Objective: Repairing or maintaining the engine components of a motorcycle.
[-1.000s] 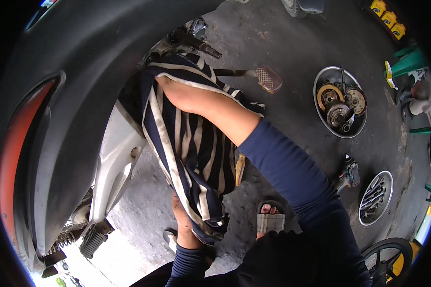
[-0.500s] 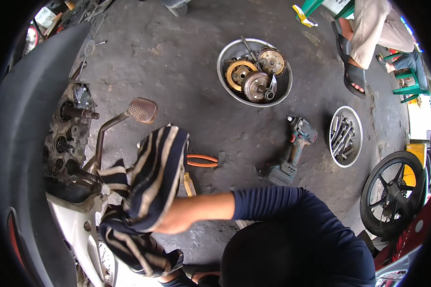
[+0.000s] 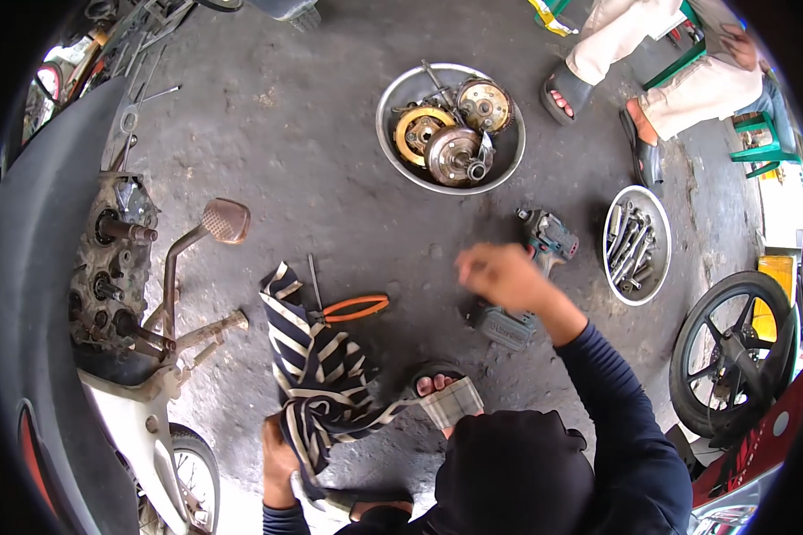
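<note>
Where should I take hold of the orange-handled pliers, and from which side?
Probably around both orange handles, coming from the right: the pliers lie with the handles reaching that way, slightly bowed apart, while their other end sits beside the striped cloth. The right hand is on that side, so it seems the better choice.

Cloth (image 3: 296,343) left of power tool (image 3: 553,237)

1. Matt, creased cloth (image 3: 317,357) is gripped by the left hand (image 3: 279,459).
2. Beyond the grip, smooth, plastic-looking orange handles (image 3: 359,315) are seen.
3. Farther beyond, a shiny metal basin (image 3: 383,135) is set on rough, matt floor (image 3: 268,143).
</note>
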A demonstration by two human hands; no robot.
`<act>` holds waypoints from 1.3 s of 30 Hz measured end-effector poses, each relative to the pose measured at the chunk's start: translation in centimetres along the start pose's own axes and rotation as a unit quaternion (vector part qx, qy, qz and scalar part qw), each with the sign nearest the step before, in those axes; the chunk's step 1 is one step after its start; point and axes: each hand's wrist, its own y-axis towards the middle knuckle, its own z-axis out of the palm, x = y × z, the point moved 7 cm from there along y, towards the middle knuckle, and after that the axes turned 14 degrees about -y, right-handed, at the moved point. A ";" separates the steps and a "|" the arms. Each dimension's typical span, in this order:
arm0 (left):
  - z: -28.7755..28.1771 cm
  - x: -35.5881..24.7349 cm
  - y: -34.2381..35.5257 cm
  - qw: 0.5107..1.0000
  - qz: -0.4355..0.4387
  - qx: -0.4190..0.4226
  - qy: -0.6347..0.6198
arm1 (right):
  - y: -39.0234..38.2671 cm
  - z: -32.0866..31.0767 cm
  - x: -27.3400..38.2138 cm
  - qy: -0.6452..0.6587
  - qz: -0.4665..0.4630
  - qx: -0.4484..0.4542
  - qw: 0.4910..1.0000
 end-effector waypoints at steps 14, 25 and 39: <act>4.8 -6.3 5.9 0.950 0.029 0.043 0.307 | -5.1 -2.7 -13.8 -0.427 0.273 -0.028 0.861; 7.5 -4.8 4.8 0.964 0.078 0.095 0.236 | -24.8 -0.6 -19.7 -0.227 0.540 0.196 0.786; 0.1 -11.1 -7.0 0.951 0.091 0.089 0.281 | -10.7 -7.8 8.2 0.009 0.179 -0.141 0.974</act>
